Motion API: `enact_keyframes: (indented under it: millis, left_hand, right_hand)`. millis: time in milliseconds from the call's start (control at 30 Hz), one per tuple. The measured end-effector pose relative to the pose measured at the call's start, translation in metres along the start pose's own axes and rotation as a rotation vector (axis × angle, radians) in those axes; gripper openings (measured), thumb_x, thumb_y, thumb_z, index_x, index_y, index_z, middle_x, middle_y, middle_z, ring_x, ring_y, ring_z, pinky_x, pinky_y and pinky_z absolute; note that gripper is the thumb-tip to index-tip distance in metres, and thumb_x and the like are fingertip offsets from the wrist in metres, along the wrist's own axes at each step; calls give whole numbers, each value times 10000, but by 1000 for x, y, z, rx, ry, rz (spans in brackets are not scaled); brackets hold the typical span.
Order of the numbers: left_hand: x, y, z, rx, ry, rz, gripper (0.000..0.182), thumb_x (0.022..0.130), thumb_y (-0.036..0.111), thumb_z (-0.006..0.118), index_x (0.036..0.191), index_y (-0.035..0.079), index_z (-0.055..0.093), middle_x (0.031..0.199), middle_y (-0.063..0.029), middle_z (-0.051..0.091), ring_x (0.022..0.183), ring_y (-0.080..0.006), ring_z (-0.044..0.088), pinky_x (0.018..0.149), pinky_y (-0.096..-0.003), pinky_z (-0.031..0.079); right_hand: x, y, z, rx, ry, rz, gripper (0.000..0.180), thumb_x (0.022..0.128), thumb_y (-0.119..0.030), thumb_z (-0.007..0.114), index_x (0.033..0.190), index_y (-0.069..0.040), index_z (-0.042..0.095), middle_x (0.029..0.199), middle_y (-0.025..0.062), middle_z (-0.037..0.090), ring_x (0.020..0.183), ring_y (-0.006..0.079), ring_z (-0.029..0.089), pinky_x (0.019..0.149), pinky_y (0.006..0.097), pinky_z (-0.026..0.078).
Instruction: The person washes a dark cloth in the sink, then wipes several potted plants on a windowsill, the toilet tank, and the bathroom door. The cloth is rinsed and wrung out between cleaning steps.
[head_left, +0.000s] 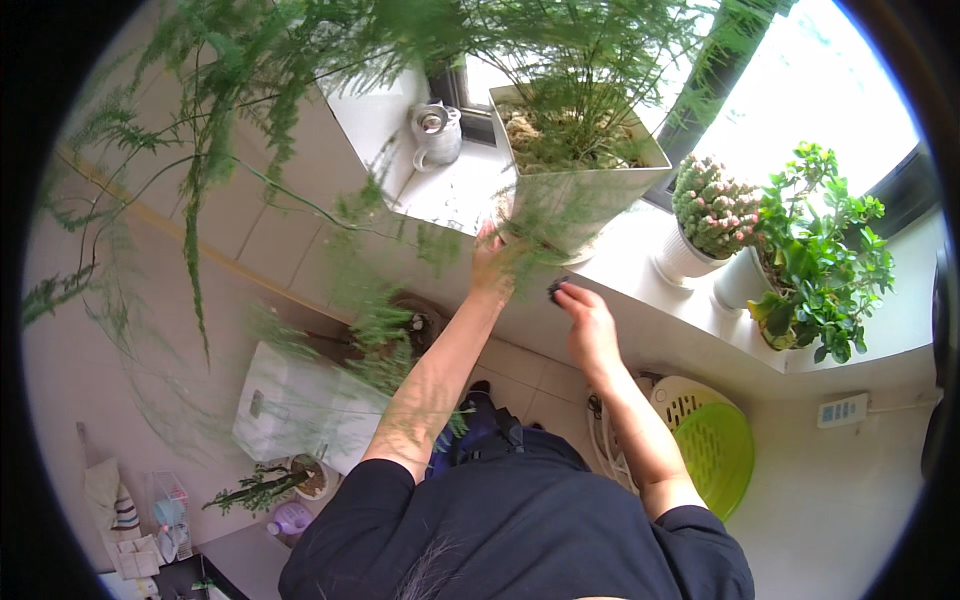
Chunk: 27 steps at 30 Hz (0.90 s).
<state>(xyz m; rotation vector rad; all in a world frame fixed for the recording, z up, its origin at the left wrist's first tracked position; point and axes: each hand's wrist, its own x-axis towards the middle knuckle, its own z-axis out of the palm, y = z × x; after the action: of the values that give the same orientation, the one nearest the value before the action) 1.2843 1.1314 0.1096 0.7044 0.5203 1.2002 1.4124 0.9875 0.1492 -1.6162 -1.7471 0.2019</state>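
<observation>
A tall square white planter (577, 202) stands on the windowsill and holds a feathery asparagus fern (585, 67). My left hand (491, 266) is at the planter's lower left corner, partly behind blurred fronds. Whether it grips the planter or only rests beside it is not clear. In the fingertips of my right hand (592, 326) is a small dark object (556, 290), too small to identify. That hand is just in front of the sill's edge, below the planter. Long fern stems (277, 191) hang across the left of the view, over my left forearm.
A metal watering-can-like vessel (437, 139) stands in the sill's corner. Right of the planter are a potted cactus (712, 206) and a leafy potted succulent (821, 255). Below are a green plastic basin (716, 450), a white box (300, 405) and a power strip (842, 411) on the wall.
</observation>
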Motion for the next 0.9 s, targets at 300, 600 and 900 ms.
enact_keyframes:
  millis: [300, 600, 900]
  left_hand:
    - [-12, 94, -34, 84, 121, 88, 574, 840, 90, 639, 1322, -51, 361, 1296, -142, 485, 1227, -199, 451, 1056, -334, 326]
    - [-106, 154, -97, 149, 226, 153, 621, 818, 69, 661, 1348, 8, 343, 1347, -135, 439, 1216, -229, 457, 999, -372, 402]
    - [-194, 137, -162, 147, 482, 67, 518, 862, 40, 574, 1332, 24, 356, 1310, -147, 467, 1152, -242, 510, 932, -384, 457]
  right_hand:
    - [69, -64, 95, 123, -209, -21, 398, 798, 32, 501, 1195, 40, 532, 1225, 201, 534, 1100, 365, 512, 936, 407, 427]
    - [182, -31, 224, -343, 392, -58, 303, 893, -63, 460, 1153, 80, 519, 1161, 222, 550, 1070, 363, 539, 889, 419, 461]
    - [243, 9, 240, -380, 397, 174, 273, 898, -95, 453, 1104, 53, 555, 1113, 193, 583, 1043, 334, 554, 901, 401, 449]
